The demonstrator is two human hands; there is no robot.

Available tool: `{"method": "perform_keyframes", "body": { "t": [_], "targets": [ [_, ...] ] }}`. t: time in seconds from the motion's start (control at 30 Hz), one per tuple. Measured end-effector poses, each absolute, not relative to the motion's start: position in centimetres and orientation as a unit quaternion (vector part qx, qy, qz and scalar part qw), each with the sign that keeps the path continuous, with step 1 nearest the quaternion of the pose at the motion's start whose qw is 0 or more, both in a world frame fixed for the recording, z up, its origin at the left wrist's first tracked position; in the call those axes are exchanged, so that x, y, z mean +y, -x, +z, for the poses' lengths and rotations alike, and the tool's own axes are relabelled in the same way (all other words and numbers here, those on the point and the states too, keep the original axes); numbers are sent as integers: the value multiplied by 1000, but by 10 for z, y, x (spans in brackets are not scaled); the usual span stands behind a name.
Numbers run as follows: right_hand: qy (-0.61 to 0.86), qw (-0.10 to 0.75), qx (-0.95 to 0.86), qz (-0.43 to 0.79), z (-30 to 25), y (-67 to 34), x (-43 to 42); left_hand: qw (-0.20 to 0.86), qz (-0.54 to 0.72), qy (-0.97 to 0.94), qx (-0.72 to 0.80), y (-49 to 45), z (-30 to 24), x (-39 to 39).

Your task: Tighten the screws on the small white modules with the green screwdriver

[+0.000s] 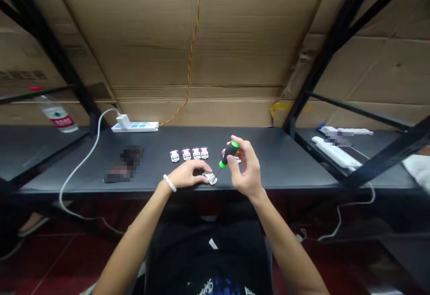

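My right hand (pixel 247 169) is closed round a black screwdriver with green ends (pixel 229 154), held tilted with its tip down on a small white part (pixel 211 178) near the table's front edge. My left hand (pixel 190 174) lies on the dark table (pixel 285 160) with its fingers pinching that same part. A white bead bracelet sits on my left wrist. Behind my hands, several similar small white-and-pink parts (pixel 189 154) stand in a row, and one more shows partly behind the screwdriver.
A white power strip (pixel 136 126) with a plugged-in charger and white cable lies at the back left. A blurred dark object (pixel 124 165) rests left of the parts. A plastic bottle (pixel 57 113) stands far left. More white strips (pixel 336 151) lie right. Cardboard lines the wall.
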State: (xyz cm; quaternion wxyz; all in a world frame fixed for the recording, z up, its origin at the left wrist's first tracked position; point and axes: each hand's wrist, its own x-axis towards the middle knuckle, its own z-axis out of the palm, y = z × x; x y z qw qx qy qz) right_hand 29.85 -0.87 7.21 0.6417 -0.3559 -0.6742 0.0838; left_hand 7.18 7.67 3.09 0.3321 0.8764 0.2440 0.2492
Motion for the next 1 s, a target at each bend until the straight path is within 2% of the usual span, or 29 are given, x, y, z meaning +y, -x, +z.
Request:
{"method": "perform_keyframes", "body": {
  "t": [0.13, 0.3, 0.43, 0.53, 0.67, 0.87, 0.93, 1.0],
  "targets": [
    [372, 666, -646, 15, 78, -298, -11, 349, 257, -870, 235, -72, 29, 78],
    [350, 628, -679, 147, 82, -300, -16, 360, 262, -866, 229, -72, 26, 79],
    [338, 623, -687, 160, 78, -300, -16, 360, 260, -867, 228, -73, 27, 79],
    [335, 638, -680, 133, 76, -300, -13, 367, 262, -862, 231, -73, 27, 79],
    [364, 657, -660, 22, 80, -299, -14, 361, 261, -863, 237, -74, 25, 79],
    [307, 628, -696, 163, 81, -294, -24, 348, 267, -864, 249, -74, 25, 79],
    [316, 627, -698, 140, 81, -294, -24, 349, 268, -863, 248, -75, 25, 80],
    [351, 640, -680, 65, 81, -295, -21, 352, 270, -861, 251, -74, 24, 80]
  ]
}}
